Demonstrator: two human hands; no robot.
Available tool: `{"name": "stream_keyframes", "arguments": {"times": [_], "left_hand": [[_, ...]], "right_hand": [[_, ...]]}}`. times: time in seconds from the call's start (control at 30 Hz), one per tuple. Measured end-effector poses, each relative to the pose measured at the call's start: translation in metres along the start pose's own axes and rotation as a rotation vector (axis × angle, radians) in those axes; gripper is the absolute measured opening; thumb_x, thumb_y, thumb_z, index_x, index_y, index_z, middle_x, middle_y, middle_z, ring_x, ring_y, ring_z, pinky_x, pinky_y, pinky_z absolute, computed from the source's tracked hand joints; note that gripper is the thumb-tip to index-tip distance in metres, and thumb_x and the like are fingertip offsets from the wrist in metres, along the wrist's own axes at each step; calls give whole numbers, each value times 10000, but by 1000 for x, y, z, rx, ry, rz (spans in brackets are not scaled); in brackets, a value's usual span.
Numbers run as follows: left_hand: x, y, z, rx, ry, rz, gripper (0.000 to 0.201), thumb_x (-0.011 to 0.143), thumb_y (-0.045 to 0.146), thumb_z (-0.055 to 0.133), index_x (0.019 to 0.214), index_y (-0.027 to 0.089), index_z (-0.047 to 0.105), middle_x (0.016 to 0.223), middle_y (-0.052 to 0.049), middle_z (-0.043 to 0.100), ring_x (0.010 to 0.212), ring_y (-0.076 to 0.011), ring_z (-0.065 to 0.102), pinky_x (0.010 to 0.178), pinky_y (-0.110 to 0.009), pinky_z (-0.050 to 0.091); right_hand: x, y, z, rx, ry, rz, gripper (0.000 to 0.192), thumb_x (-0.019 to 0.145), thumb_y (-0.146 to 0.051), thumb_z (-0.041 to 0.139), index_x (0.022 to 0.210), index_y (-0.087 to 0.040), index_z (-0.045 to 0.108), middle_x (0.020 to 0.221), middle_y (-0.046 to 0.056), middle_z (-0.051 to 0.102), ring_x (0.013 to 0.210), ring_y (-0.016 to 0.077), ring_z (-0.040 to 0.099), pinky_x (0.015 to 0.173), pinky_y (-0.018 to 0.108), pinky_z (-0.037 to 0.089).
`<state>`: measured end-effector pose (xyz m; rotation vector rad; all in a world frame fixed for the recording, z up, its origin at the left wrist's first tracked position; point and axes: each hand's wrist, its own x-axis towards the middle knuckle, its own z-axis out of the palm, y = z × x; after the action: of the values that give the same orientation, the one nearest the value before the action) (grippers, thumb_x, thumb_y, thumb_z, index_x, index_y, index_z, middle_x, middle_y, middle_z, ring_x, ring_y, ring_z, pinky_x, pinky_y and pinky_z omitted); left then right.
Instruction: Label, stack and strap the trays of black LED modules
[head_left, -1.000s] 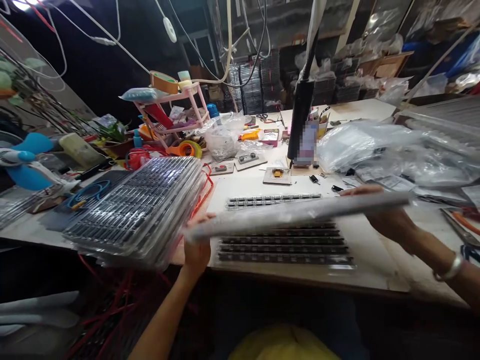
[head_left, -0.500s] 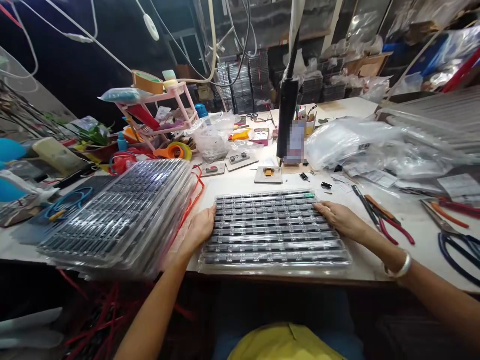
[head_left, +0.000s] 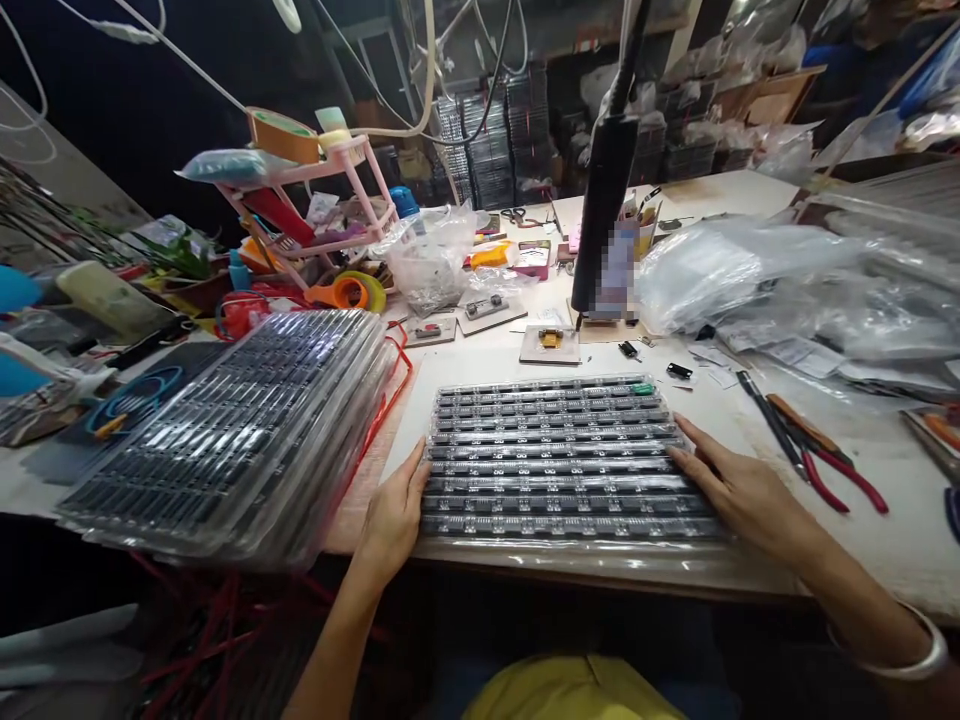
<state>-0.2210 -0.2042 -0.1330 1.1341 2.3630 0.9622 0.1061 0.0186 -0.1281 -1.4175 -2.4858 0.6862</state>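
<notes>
Leaning off the table edge, tray stack at far left | left hand flat, fingers open against tray left edge | tray lies flat on table, centre | right hand open on its right edge, seemingly just resting | pliers right.

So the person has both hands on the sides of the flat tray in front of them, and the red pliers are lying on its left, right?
Not quite. The head view shows the red pliers lying right of the tray, beyond the right hand. Both hands do rest at its sides, the left hand included.
</notes>
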Motion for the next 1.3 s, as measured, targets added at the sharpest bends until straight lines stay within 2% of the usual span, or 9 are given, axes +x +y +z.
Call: {"name": "stream_keyframes", "arguments": {"times": [0.33, 0.5, 0.63, 0.73, 0.83, 0.9, 1.1, 1.2, 1.3], "left_hand": [[6, 2, -7, -177, 35, 3, 524, 874, 535, 433, 1233, 187, 589, 1253, -81, 585, 1199, -219, 519, 1060, -353, 381], [-2, 21, -13, -381, 82, -31, 449, 882, 496, 468, 1216, 227, 603, 1294, -60, 556, 1246, -216, 468, 1078, -342, 350], [-15, 39, -23, -849, 187, 49, 439, 842, 361, 585, 1272, 283, 548, 955, -22, 683, 778, -157, 643, 761, -321, 539], [-21, 48, -41, -1065, 425, 133, 386, 779, 253, 645, 1161, 305, 620, 772, 28, 671, 515, -99, 544, 499, -253, 501], [-20, 49, -63, -1094, 773, 213, 215, 802, 185, 579, 975, 258, 684, 751, 34, 681, 611, -96, 563, 521, -212, 512], [-17, 46, -72, -1087, 895, 263, 194, 806, 164, 563, 940, 242, 680, 716, 48, 670, 687, -84, 579, 586, -181, 527], [-15, 47, -66, -992, 766, 99, 488, 822, 178, 568, 1222, 444, 481, 1045, 150, 659, 1120, -120, 578, 1081, -368, 408], [-14, 46, -59, -888, 675, 103, 542, 875, 224, 481, 1325, 489, 338, 1247, 143, 573, 1289, -175, 443, 1164, -464, 280], [-11, 43, -57, -792, 613, 136, 525, 905, 245, 394, 1364, 478, 290, 1373, 135, 473, 1353, -201, 344, 1168, -479, 271]], "right_hand": [[-10, -3, 3, -318, 0, -18, 740, 901, -609, 141, 1371, -138, 467, 861, 151, 734, 717, 357, 693, 592, 462, 527], [-5, -13, -11, -340, 48, -77, 713, 893, -632, 187, 1306, -179, 550, 601, 103, 675, 599, 316, 659, 493, 378, 467], [-15, -30, -29, -17, 192, -155, 598, 879, -606, 358, 1322, -243, 530, 517, -5, 560, 409, 159, 513, 431, 277, 397], [-28, -45, -44, 424, 436, -104, 505, 889, -497, 461, 1308, -224, 537, 635, -13, 559, 453, 101, 472, 457, 251, 403], [-32, -49, -47, 657, 661, -60, 393, 907, -408, 482, 1248, -241, 584, 736, 8, 585, 501, 95, 483, 462, 258, 380], [-28, -42, -39, 694, 649, -28, 362, 905, -398, 495, 1217, -246, 601, 755, 8, 589, 501, 87, 490, 454, 252, 368], [-12, -10, -4, 542, 488, 17, 398, 887, -438, 505, 1212, -221, 581, 807, 13, 610, 534, 106, 532, 513, 273, 454], [-18, -19, 0, 283, 465, -217, 345, 905, -372, 495, 1189, -201, 592, 963, 69, 652, 812, 186, 622, 738, 352, 499], [-28, -44, 3, -13, 321, -535, 370, 927, -328, 476, 1258, -174, 537, 1193, 105, 622, 1143, 238, 534, 939, 407, 411]]}}
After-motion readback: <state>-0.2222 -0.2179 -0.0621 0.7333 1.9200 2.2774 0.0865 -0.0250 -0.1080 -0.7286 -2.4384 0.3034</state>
